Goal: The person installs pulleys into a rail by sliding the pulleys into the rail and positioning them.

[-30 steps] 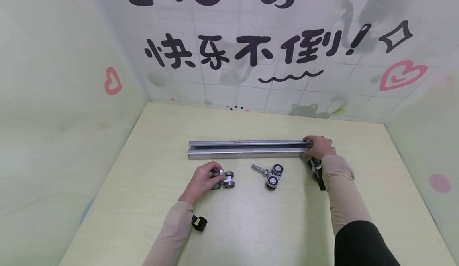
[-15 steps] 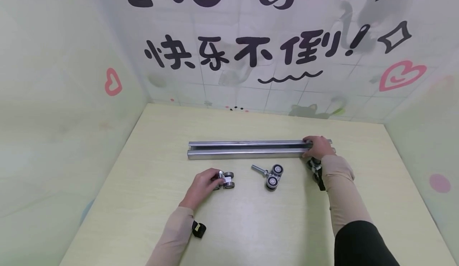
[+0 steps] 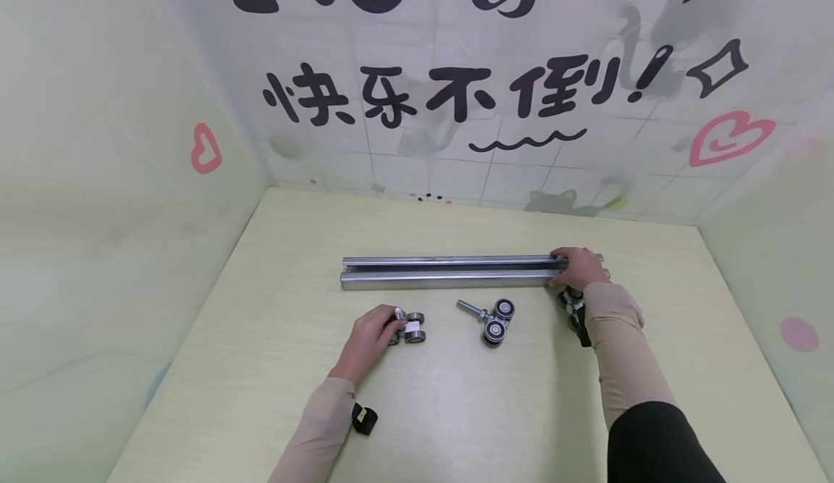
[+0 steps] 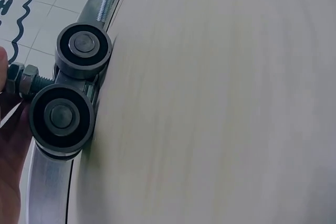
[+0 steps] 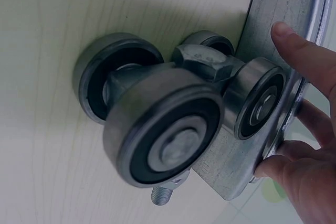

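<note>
left hand (image 3: 368,338) is pinching a roller trolley (image 3: 409,326) on the table (image 3: 456,410), near the steel track (image 3: 449,271); right hand (image 3: 580,267) is clasping the track's right end, apparently steadying it. a second trolley (image 3: 491,318) is lying between.

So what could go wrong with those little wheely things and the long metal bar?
The left hand pinches one roller trolley only at its end, so it might slip and roll across the table. The right hand holds the metal track at just one end, so the far end could swing. The loose trolley lies close by and could get knocked.
</note>
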Motion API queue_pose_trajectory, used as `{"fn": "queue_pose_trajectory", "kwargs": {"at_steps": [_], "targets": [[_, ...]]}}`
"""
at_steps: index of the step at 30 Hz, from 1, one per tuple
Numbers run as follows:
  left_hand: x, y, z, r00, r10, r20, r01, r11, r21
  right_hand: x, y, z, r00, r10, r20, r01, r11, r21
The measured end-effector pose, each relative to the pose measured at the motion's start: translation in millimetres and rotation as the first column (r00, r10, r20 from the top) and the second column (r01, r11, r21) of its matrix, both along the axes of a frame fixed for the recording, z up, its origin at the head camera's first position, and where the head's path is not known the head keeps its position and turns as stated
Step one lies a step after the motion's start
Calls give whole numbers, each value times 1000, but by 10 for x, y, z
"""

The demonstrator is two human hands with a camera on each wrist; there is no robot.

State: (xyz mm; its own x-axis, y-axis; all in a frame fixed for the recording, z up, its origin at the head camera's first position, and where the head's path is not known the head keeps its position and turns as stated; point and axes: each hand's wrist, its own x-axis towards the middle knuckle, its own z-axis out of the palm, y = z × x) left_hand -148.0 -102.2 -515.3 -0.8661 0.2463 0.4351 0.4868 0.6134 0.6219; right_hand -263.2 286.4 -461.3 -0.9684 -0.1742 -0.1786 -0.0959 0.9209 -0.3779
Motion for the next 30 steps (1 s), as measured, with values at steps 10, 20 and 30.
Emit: {"fn": "queue_pose_trajectory", "kwargs": {"at_steps": [10, 20, 30], "targets": [[10, -10, -4, 997, 72, -16, -71, 997, 17, 0, -2, -4, 1000, -10, 4, 10, 1000, 5], [-25, -142, 43, 987, 152, -49, -148, 986, 80, -10, 6, 2, 1000, -2, 5, 2, 1000, 3], [-39, -364, 51, 965, 262, 3, -259, 953, 156, -8, -2, 4, 1000, -1, -6, 1, 1000, 1]]}}
